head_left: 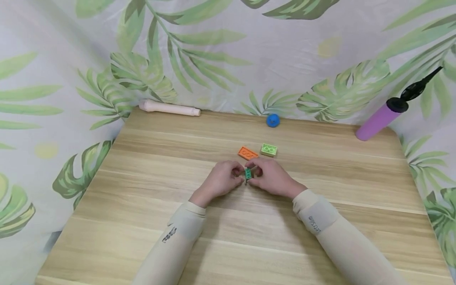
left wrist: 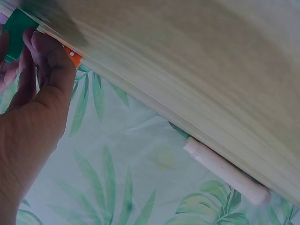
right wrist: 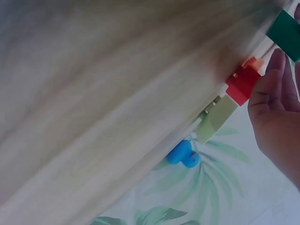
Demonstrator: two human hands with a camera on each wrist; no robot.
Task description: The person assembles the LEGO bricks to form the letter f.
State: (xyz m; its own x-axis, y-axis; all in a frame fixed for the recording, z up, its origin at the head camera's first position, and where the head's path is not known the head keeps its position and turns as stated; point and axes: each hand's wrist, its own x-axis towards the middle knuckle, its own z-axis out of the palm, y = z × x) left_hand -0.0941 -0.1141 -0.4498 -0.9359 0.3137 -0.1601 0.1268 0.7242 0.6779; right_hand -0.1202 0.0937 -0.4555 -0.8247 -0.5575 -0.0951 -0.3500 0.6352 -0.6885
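A small green toy brick (head_left: 248, 174) is held just above the table between both hands. The left hand (head_left: 227, 177) pinches it from the left with thumb and fingers, while the right hand (head_left: 269, 176) pinches it from the right. In the left wrist view the brick (left wrist: 21, 35) shows a plain green face by the fingertips; the right wrist view shows part of it at the frame's edge. Beyond the hands lie an orange toy brick (head_left: 247, 153), hollow underside up, and a light green brick (head_left: 268, 149), also underside up. The right fingers partly cover the orange one's near end.
Along the back edge of the wooden table (head_left: 142, 178) are a pale pink tube-like object (head_left: 170, 108), a small blue toy (head_left: 272, 120) resembling a duck (right wrist: 184, 153), and a purple hand pump (head_left: 378, 120) with a black top. A leaf-patterned cloth (head_left: 213, 59) hangs behind.
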